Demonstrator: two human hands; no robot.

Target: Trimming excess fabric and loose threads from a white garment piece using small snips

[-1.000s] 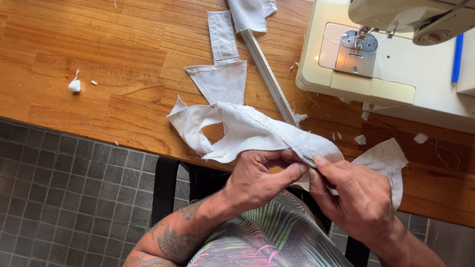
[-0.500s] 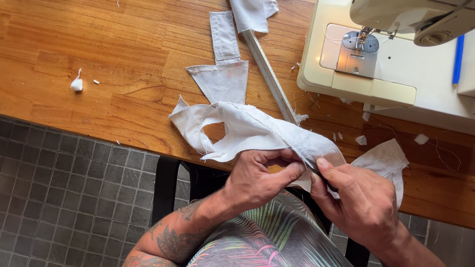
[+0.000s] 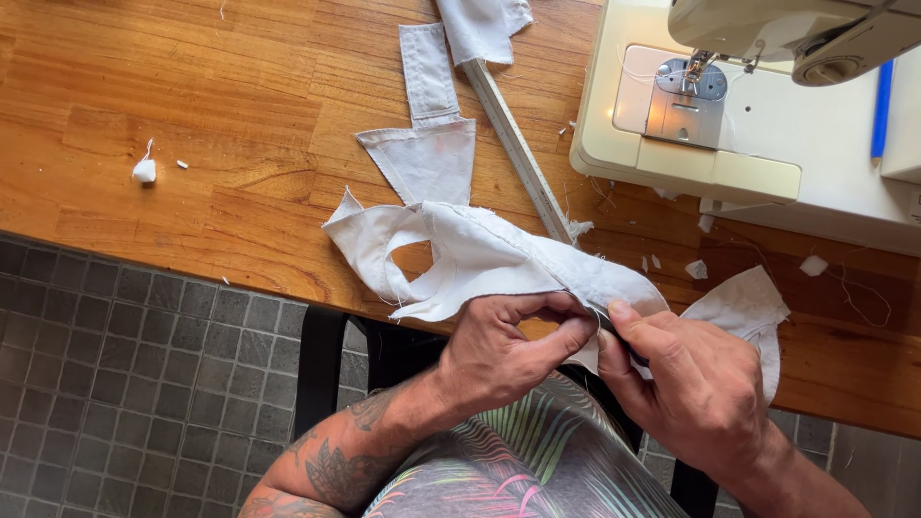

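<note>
Both hands are at the near edge of the table, pinching the same white cloth [image 3: 499, 254]. The cloth runs up and away from the left hand [image 3: 508, 350], looping to the left with an open gap in it, then passes between the two hands and comes out again beyond the right hand [image 3: 696, 388] as a loose flap hanging over the table edge.

The surface is a wooden table [image 3: 192, 105], warm orange-brown, with small white scraps lying on it. Beyond the left hand lie a funnel-shaped cloth piece [image 3: 427, 153] and a long ruler [image 3: 513, 144] running diagonally. Beyond the right hand sits a cream sewing machine [image 3: 720, 134]. Far off to the left of the left hand is a small white tuft [image 3: 144, 171]. Below the table edge, grey floor tiles [image 3: 115, 374] and a dark chair frame.

The left hand is curled tight, thumb and fingers clamped on the cloth's edge. The right hand is closed narrow too, thumb pressed against the same seam, the two thumbs almost touching.
</note>
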